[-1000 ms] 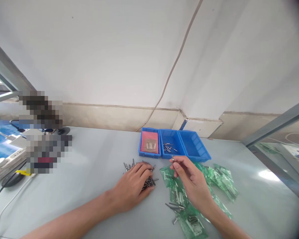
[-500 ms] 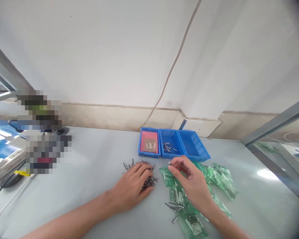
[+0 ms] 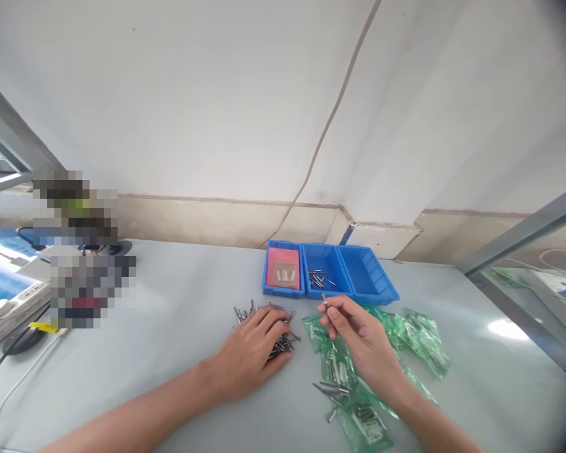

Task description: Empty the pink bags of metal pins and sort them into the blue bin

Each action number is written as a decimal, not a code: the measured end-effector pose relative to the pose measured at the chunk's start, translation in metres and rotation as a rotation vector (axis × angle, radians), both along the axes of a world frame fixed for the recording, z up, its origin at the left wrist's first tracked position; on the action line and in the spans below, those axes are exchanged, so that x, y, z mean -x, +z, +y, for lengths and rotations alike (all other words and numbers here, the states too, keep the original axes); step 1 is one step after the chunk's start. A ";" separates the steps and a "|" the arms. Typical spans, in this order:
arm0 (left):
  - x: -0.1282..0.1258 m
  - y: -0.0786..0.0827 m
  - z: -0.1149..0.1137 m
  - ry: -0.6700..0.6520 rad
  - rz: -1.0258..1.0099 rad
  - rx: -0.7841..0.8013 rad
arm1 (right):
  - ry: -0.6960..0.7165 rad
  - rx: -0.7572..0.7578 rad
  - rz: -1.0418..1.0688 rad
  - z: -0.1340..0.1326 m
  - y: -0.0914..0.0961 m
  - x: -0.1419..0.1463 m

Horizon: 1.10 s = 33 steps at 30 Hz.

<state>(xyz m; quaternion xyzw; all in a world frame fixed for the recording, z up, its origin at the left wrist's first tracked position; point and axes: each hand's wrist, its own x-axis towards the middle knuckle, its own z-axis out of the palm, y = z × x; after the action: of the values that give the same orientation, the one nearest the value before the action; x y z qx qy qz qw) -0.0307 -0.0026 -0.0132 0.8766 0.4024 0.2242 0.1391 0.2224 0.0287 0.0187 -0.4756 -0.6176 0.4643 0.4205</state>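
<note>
Head view: the left hand (image 3: 251, 353) is still covering one heap of metal pins (image 3: 282, 347); whether its curled fingers are gripping any, I cannot tell. Beyond the fingers, three blue trays (image 3: 321, 257) are standing. The right hand (image 3: 366, 346) is pinching one pin (image 3: 324, 301), more of it showing than half a second ago. Green bags (image 3: 424, 345) are lying around those fingers.

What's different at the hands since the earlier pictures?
The right hand has shifted its grip slightly; the metal pin it holds now sticks up more plainly. Nothing was visibly let go. The left hand stays on the pile of pins; the blue trays and green bags look unchanged.
</note>
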 end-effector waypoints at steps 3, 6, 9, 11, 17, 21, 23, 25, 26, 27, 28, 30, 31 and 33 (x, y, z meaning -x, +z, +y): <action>0.000 0.001 0.000 0.001 -0.004 0.005 | 0.007 0.008 0.036 -0.001 0.001 0.000; 0.000 0.002 0.000 -0.001 0.001 0.016 | 0.003 0.020 0.070 -0.001 0.001 0.000; 0.000 0.003 0.000 -0.003 0.002 0.015 | 0.007 0.039 0.127 -0.001 -0.002 0.001; 0.000 0.003 -0.001 -0.003 0.003 0.014 | 0.007 0.045 0.167 0.000 -0.003 0.002; 0.000 0.002 -0.001 0.000 0.010 0.017 | -0.009 0.048 0.168 0.000 -0.001 0.003; 0.000 0.001 0.000 -0.005 0.005 0.007 | -0.022 0.001 0.120 -0.001 0.002 0.004; 0.000 0.001 0.000 -0.003 0.000 0.006 | -0.034 -0.019 0.089 -0.001 0.002 0.005; 0.000 0.001 0.000 -0.003 -0.004 0.007 | -0.043 -0.027 0.069 -0.001 0.003 0.005; 0.000 0.002 0.000 -0.003 -0.005 0.007 | -0.045 -0.027 0.063 -0.001 0.003 0.005; 0.000 0.002 0.000 -0.003 -0.006 0.007 | -0.046 -0.024 0.057 -0.001 0.003 0.005; 0.000 0.002 -0.001 -0.004 -0.006 0.007 | -0.048 -0.019 0.051 -0.001 0.004 0.005; 0.000 0.002 -0.001 -0.002 -0.007 0.005 | -0.048 -0.005 0.033 -0.001 0.005 0.004; 0.000 0.002 -0.001 -0.001 -0.007 0.003 | -0.050 -0.001 0.024 -0.001 0.005 0.004; 0.000 0.003 -0.001 -0.001 -0.009 0.000 | -0.055 -0.002 0.011 -0.001 0.005 0.004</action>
<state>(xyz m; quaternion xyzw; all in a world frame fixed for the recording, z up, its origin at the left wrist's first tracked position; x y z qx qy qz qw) -0.0309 -0.0033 -0.0107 0.8758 0.4015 0.2279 0.1410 0.2185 0.0274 0.0241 -0.4894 -0.6025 0.4545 0.4369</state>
